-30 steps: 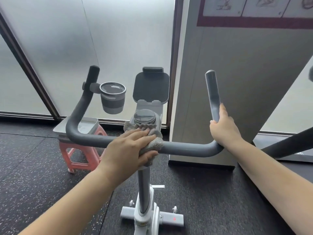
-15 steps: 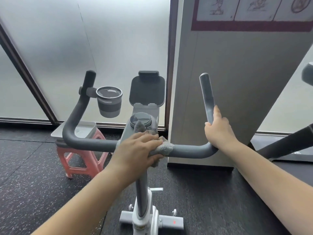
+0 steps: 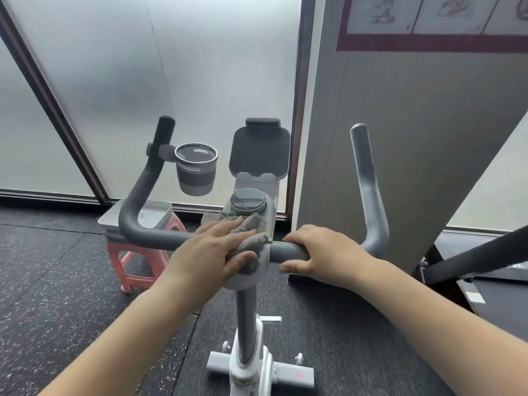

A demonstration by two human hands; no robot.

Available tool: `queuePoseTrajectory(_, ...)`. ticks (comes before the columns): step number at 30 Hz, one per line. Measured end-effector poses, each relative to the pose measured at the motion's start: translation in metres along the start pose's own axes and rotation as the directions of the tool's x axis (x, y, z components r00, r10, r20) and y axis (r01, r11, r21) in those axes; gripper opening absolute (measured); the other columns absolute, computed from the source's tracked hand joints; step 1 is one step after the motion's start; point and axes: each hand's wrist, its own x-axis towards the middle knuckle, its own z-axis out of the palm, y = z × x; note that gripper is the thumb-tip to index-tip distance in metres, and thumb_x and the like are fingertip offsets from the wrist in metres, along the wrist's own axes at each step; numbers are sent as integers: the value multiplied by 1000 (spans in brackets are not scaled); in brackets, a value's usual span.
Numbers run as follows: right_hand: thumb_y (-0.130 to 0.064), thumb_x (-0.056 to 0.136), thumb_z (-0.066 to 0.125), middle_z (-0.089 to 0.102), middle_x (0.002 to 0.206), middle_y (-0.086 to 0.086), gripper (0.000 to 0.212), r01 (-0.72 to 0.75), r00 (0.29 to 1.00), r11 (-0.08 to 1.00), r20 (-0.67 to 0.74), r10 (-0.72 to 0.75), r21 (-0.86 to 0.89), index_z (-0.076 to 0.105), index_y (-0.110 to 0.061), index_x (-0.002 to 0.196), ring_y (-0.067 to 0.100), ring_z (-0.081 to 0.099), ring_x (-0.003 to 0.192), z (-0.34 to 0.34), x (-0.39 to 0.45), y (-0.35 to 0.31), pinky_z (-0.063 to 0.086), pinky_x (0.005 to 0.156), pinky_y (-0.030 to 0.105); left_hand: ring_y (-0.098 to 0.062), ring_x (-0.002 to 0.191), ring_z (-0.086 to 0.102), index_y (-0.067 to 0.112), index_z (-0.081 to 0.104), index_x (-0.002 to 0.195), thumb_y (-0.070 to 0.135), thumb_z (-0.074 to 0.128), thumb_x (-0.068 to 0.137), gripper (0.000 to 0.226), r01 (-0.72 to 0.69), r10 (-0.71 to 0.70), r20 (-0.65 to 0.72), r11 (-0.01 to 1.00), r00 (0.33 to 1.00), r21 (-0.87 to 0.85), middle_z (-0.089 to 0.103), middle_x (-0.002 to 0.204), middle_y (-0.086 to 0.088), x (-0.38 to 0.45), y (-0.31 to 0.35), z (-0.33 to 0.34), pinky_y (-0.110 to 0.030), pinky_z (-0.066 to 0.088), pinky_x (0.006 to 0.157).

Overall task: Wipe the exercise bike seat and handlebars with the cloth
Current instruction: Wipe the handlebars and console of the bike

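Under both our hands runs the grey handlebar [image 3: 160,235]; our right hand [image 3: 323,252] curls round it just right of centre, while our left hand [image 3: 211,250] grips the grey cloth [image 3: 251,227] against its middle clamp.

I see the left hand [image 3: 211,252] on the cloth [image 3: 248,238] at the middle of the handlebars [image 3: 148,232], the right hand [image 3: 325,252] just right of it on the bar. The cup holder [image 3: 196,170] hangs off the left upright, the tablet holder [image 3: 260,151] stands behind the round display [image 3: 248,200], and a stool [image 3: 134,252] sits on the floor [image 3: 57,281] behind the left bend.
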Motion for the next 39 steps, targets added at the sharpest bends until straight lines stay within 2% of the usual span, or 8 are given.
queuePoseTrajectory(5, -64, 72, 65, 64, 96, -11, 45, -20, 1000, 1000, 11, 20, 6, 60, -32, 103, 13, 57, 89, 5, 4, 6, 49, 76, 35, -22, 106, 57, 33, 64, 115, 55, 43, 84, 43, 151, -178, -195, 978, 965, -145, 65, 116, 5, 10, -5, -20, -36, 45, 89)
queuePoseTrajectory(8, -62, 71, 66, 65, 95, -10, 44, -24, 1000, 1000, 19, 24, 20, 61, -32, 102, 14, 58, 88, 3, 5, 6, 49, 76, 36, -22, 128, 42, 40, 50, 131, 63, 28, 82, 59, 47, -50, -85, 998, 995, -36, 49, 140, 6, 17, 19, -7, -38, 28, 109)
queuePoseTrajectory(12, -61, 71, 66, 66, 95, -10, 44, -27, 999, 999, 25, 26, 37, 61, -32, 103, 13, 59, 89, 4, 7, 7, 50, 78, 35, -20, 124, 46, 39, 55, 126, 59, 38, 82, 51, -17, 19, -18, 997, 1000, 77, 55, 133, 8, 6, 28, 3, -32, 34, 105)
queuePoseTrajectory(17, -62, 70, 65, 64, 92, -12, 40, -34, 998, 998, 48, 31, 58, 60, -34, 99, 13, 57, 87, 7, 10, 11, 50, 76, 37, -11, 77, 56, 28, 68, 85, 45, 55, 85, 22, 86, -91, -12, 971, 996, -222, 65, 77, 11, 8, 20, -44, -32, 46, 70)
queuePoseTrajectory(20, -62, 70, 66, 64, 89, -12, 38, -22, 999, 998, 49, 19, 65, 59, -35, 96, 13, 57, 85, 7, 10, 12, 49, 73, 35, -16, 98, 57, 30, 68, 106, 41, 52, 84, 29, 9, -121, -346, 951, 930, -309, 69, 104, 6, 37, 17, -43, -28, 41, 84)
queuePoseTrajectory(25, -63, 70, 65, 64, 91, -10, 43, -8, 998, 999, 56, 6, 49, 59, -31, 98, 15, 58, 86, 7, 11, 12, 51, 75, 37, -24, 137, 28, 27, 23, 147, 55, 51, 85, 74, 162, -162, 43, 987, 986, 1, 35, 150, -1, 89, 6, -3, -35, 20, 113)
queuePoseTrajectory(35, -62, 71, 64, 65, 93, -8, 44, 3, 998, 999, 57, -5, 39, 59, -30, 100, 16, 59, 88, 6, 12, 12, 51, 76, 38, -8, 141, 24, 39, 37, 140, 46, 44, 92, 49, -57, 53, 48, 994, 997, 90, 29, 152, 15, 78, 6, -5, -28, 22, 111)
queuePoseTrajectory(39, -61, 72, 65, 64, 90, -9, 39, 10, 998, 999, 54, -12, 38, 58, -30, 94, 16, 58, 85, 6, 12, 12, 50, 73, 37, -9, 127, 46, 39, 53, 128, 49, 49, 86, 44, -101, 99, 24, 988, 995, 120, 49, 140, 14, 52, 8, -21, -29, 37, 99)
